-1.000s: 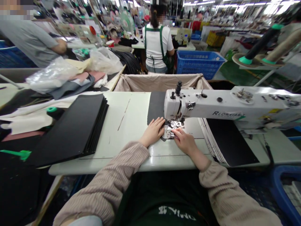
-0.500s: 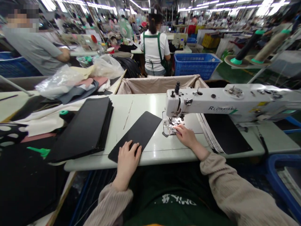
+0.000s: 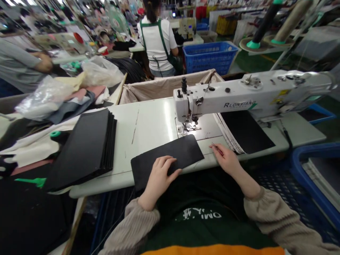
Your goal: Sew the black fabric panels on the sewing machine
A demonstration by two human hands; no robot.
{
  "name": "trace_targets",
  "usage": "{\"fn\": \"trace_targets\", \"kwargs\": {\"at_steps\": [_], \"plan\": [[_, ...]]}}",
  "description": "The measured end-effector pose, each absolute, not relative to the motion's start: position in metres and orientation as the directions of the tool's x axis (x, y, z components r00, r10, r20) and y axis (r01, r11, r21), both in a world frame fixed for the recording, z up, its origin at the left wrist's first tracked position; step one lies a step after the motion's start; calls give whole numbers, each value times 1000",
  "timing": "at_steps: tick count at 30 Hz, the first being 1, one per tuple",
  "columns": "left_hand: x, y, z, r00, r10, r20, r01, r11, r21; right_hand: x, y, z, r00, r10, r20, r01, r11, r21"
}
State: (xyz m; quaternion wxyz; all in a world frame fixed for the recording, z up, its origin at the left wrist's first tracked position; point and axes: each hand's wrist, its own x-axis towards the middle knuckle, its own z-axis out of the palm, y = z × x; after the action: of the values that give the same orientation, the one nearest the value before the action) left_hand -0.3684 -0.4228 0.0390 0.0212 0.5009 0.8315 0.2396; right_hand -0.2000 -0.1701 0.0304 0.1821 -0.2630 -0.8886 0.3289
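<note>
A flat black panel (image 3: 183,150) with rounded corners lies slanted near the front edge of the sewing table, its lower left corner jutting past the edge. My left hand (image 3: 160,175) rests on top of it, fingers stretched out and thumb apart. To the right, my right hand (image 3: 225,157) is closed around a thin pointed tool (image 3: 219,151), mostly hidden by the fingers. This hand is just off the panel's right end. Behind the panel, the lit needle area of the white sewing machine (image 3: 212,101) has no hand at it.
On the left, a stack of black panels (image 3: 87,141) stands beside a green-ended thread spool (image 3: 60,136). More panels with pale edges (image 3: 244,129) lie under the machine arm. A blue bin (image 3: 300,156) is at right; a co-worker (image 3: 159,42) sits ahead with their back turned.
The black panel has turned and slid right toward the front edge under my left hand. My right hand has drawn back from the needle area, toward me and right. The view has tilted down.
</note>
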Motion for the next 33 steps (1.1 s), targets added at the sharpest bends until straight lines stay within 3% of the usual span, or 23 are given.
{"fn": "trace_targets", "kwargs": {"at_steps": [4, 8, 22, 33], "plan": [[-334, -371, 24, -370, 901, 227, 880, 261, 397, -171, -189, 24, -783, 621, 41, 465, 628, -624], [-318, -353, 7, -304, 928, 216, 913, 219, 345, -154, -203, 20, -810, 586, -14, 470, 635, -613], [-308, -351, 6, -436, 869, 235, 832, 290, 473, -159, -221, 8, -891, 452, -39, 414, 776, -476], [-305, -356, 14, -421, 874, 242, 791, 224, 569, -162, -221, 5, -856, 516, -32, 476, 763, -437]]}}
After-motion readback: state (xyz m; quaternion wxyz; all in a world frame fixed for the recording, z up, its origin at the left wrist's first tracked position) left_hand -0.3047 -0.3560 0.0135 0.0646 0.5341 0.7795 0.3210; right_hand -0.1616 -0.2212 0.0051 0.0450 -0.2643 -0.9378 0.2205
